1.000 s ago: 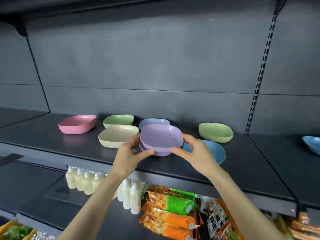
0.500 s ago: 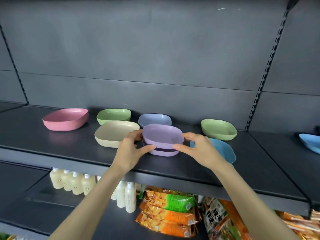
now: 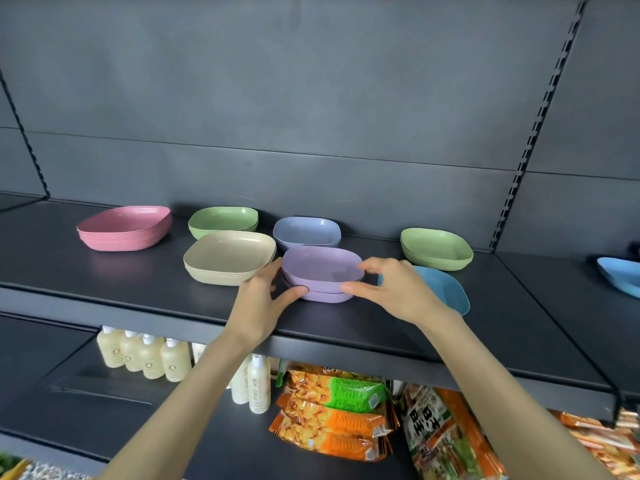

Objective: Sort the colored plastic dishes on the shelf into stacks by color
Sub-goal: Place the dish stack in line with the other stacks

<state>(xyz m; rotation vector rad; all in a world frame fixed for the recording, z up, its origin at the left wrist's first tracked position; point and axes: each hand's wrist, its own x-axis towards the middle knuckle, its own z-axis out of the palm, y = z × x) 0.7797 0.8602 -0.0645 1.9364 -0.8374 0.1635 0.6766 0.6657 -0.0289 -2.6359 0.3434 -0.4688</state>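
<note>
A stack of purple dishes (image 3: 322,268) sits near the front of the dark shelf (image 3: 138,282). My left hand (image 3: 258,301) grips its left side, thumb at the front rim and fingers behind. My right hand (image 3: 391,289) grips the right side the same way. The top purple dish lies nested on the ones below. Around it stand a beige stack (image 3: 227,256), a pink stack (image 3: 124,228), a green stack (image 3: 223,220), a lavender-blue stack (image 3: 306,232), a second green stack (image 3: 436,249) and a blue dish (image 3: 446,289) partly behind my right hand.
Another blue dish (image 3: 620,275) lies on the neighbouring shelf section at the far right. The shelf below holds pale bottles (image 3: 145,355) and orange and green snack bags (image 3: 332,414). A grey back panel closes the shelf behind the dishes.
The top purple dish has come down from a tilted, raised position and now sits nested on the purple stack. Both hands stayed on its sides.
</note>
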